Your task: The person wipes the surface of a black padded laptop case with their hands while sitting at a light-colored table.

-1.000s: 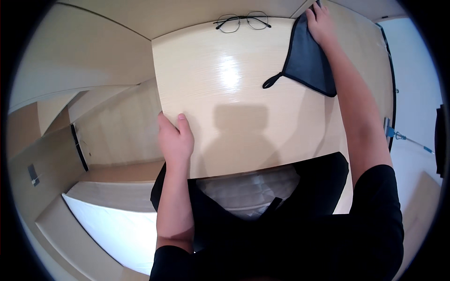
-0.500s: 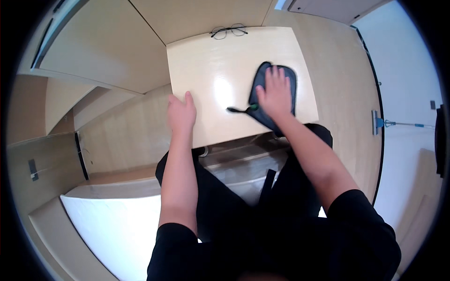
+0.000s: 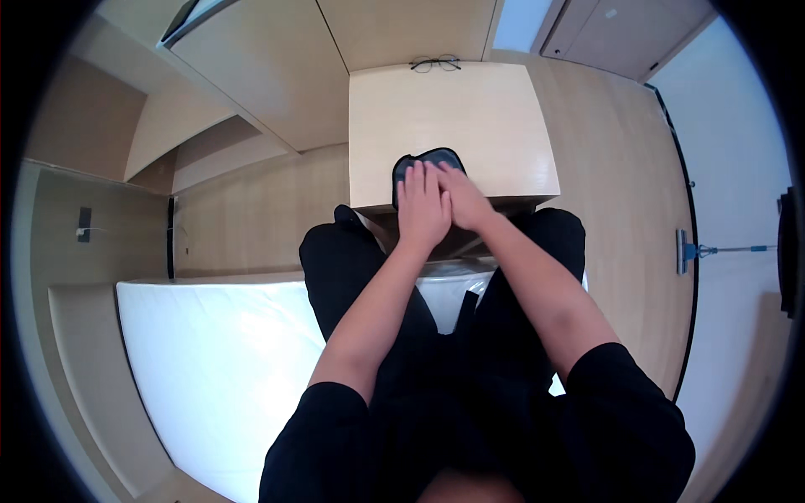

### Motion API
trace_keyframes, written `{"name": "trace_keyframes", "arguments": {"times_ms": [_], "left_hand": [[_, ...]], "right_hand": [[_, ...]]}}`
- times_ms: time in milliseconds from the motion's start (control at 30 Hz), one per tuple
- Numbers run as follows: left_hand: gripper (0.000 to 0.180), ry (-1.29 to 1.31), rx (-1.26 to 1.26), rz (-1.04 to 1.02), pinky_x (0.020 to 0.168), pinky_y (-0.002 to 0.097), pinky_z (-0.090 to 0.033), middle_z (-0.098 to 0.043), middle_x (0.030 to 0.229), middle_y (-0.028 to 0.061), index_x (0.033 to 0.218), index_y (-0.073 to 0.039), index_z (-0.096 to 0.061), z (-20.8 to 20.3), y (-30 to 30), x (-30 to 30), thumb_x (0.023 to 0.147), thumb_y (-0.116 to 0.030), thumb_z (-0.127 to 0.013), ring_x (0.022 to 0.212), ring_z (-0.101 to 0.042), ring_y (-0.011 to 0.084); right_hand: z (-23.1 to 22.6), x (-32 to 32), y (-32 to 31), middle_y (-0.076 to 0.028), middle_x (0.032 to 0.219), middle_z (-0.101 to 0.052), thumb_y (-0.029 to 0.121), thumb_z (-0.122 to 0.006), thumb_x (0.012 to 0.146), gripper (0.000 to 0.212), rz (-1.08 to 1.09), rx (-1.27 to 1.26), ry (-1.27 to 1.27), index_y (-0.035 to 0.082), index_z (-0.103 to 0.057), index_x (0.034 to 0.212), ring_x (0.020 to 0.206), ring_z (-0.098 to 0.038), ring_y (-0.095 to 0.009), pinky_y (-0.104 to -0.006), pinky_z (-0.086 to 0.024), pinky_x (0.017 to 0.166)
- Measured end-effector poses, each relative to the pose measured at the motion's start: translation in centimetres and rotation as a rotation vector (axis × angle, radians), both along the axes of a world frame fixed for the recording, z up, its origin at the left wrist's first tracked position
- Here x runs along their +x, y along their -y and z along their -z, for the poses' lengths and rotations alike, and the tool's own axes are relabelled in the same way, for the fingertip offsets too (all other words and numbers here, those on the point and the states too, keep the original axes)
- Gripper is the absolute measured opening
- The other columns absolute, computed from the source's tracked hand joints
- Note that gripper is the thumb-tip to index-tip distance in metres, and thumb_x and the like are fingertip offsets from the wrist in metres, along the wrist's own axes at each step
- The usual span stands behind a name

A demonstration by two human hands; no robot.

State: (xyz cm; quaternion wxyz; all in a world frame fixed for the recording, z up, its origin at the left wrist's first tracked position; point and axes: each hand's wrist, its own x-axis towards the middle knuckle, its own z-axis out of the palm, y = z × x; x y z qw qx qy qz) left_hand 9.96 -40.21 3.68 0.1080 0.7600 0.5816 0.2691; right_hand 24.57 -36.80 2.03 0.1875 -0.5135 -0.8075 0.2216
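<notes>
A flat dark case (image 3: 442,157) with a black edge lies at the front of the light wooden tabletop (image 3: 453,109). My left hand (image 3: 423,205) rests on it with its fingers stretched out flat, pointing away from me. My right hand (image 3: 466,199) meets it from the right, its extended fingers reaching against the left hand's fingers and over the case. Both hands hide the case's near part; its strap is not visible. Neither hand is wrapped round anything.
A pair of glasses (image 3: 435,64) sits at the tabletop's far edge. Wooden cabinet doors (image 3: 268,71) stand behind and left. A white mattress (image 3: 218,344) is at my left, under my legs. A blue-headed mop (image 3: 686,251) lies on the right.
The case has shifted left and nearer to me under my right hand. My left hand has left the tabletop's left edge and come onto the case. The view has moved somewhat.
</notes>
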Motion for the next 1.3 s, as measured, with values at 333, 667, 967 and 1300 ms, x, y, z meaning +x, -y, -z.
{"name": "trace_keyframes", "arguments": {"times_ms": [333,667,967,1300], "left_hand": [[0.073,-0.316,-0.099,-0.091,0.117,0.0810,-0.010,-0.023,0.172,0.0275,0.164,-0.035,-0.039,2.2,-3.2,3.7,0.098,-0.055,-0.061,0.159,-0.016,0.0495],[0.088,-0.415,-0.314,-0.573,0.122,0.0714,-0.020,-0.018,0.175,0.0237,0.171,-0.018,-0.021,2.4,-22.4,-3.3,0.102,-0.065,-0.047,0.162,-0.015,0.0444],[0.057,-0.149,-0.456,-0.737,0.105,0.0541,-0.053,-0.069,0.131,0.0302,0.136,0.004,-0.064,2.2,-38.5,-6.8,0.102,-0.039,-0.046,0.120,-0.068,0.0456],[0.062,-0.251,-0.443,-0.755,0.104,0.0538,-0.054,-0.072,0.125,0.0276,0.119,0.000,-0.076,2.8,-35.2,-8.2,0.106,-0.047,-0.039,0.119,-0.069,0.0454]], "right_hand": [[1.3,18.0,-3.4,-0.021,0.174,-0.024,0.042,-0.045,0.107,0.069,0.883,0.003,0.516,0.010,-0.031,0.167,0.157,-0.029,-0.043,-0.0549,-0.028,0.126],[-1.9,16.7,-3.5,-0.023,0.143,-0.061,0.042,-0.053,0.104,0.069,1.022,-0.333,0.146,0.010,-0.034,0.162,0.126,-0.063,-0.043,-0.0531,-0.054,0.100],[0.7,18.1,-3.0,-0.025,0.142,-0.062,0.037,-0.060,0.100,0.071,0.989,-0.115,0.180,0.001,-0.040,0.158,0.125,-0.063,-0.043,-0.0509,-0.052,0.102],[0.4,17.6,-3.1,-0.023,0.133,-0.065,0.043,-0.059,0.100,0.071,1.036,-0.181,0.162,0.007,-0.040,0.158,0.113,-0.068,-0.043,-0.0550,-0.055,0.093]]}}
